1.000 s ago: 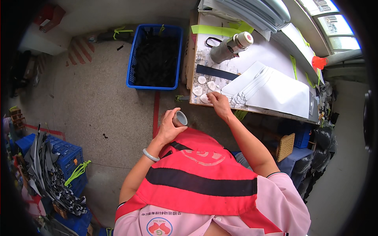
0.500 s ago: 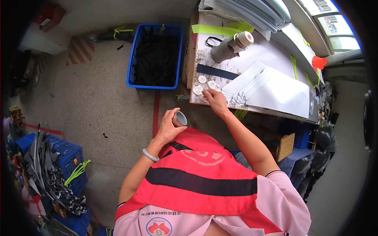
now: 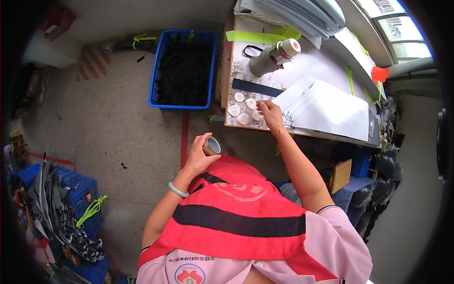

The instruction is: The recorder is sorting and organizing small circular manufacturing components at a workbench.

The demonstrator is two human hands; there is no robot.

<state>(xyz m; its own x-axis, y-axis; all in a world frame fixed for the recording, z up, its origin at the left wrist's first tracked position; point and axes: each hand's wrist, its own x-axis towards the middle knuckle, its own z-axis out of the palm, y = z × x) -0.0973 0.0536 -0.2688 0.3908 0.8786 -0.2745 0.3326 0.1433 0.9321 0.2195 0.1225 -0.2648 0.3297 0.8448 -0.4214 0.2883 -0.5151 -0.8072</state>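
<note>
My left hand (image 3: 199, 155) is wrapped round a small grey cup (image 3: 213, 145), its round mouth tilted toward the right, in front of the red apron. Over the near left corner of the table, my right hand (image 3: 270, 115) has its fingers curled together. Its fingertips hover at or touch a white roundish piece (image 3: 257, 115); whether they pinch anything is too small to see. Several more flat white pieces (image 3: 242, 118) lie just left of it. A stack of white sheets (image 3: 331, 111) is spread to the right of that hand.
A grey vacuum flask (image 3: 265, 62) stands on the table behind a dark blue strip (image 3: 255, 87). Left of the table, a blue basket (image 3: 150, 90) full of black material sits on the floor. Blue crates (image 3: 80, 182) with grey strips are at lower left.
My right hand has shifted slightly right, and more of the white pieces show beside it. My left hand keeps hold of the cup in nearly the same place.
</note>
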